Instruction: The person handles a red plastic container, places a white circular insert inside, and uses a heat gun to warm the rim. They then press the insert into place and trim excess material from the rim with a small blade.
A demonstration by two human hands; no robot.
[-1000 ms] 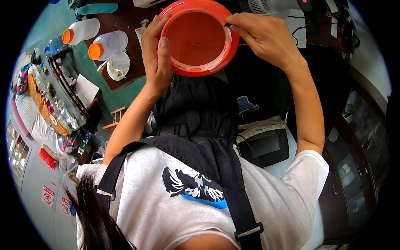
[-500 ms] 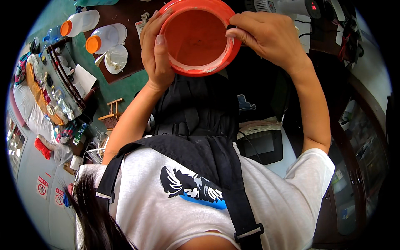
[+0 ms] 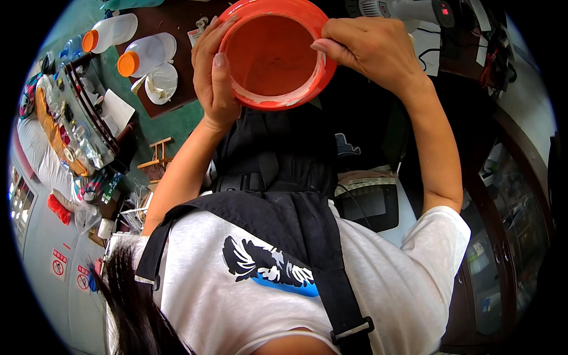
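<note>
An orange-red plastic bowl [image 3: 269, 56] is held up in front of me by both hands, its inside turned toward me. Nothing lies in it; a whitish smear runs along the lower rim. My left hand [image 3: 213, 80] grips the left rim, thumb lying inside the wall. My right hand [image 3: 373, 50] clasps the right rim with the thumb tip on the edge. Both forearms reach up from my white T-shirt and the black strapped bag [image 3: 278, 160] on my chest.
Two white jars with orange lids [image 3: 139, 53] and a white dish [image 3: 161, 83] rest on a brown table [image 3: 177, 23] at upper left. A cluttered rack [image 3: 83, 124] and small wooden stool [image 3: 158, 157] stand left. A white appliance [image 3: 408, 9] sits at top right, a dark box [image 3: 370, 201] below.
The bowl has come nearer and looks larger, tilted so more of its inside shows. My right hand has closed further over the rim. The view has shifted slightly.
</note>
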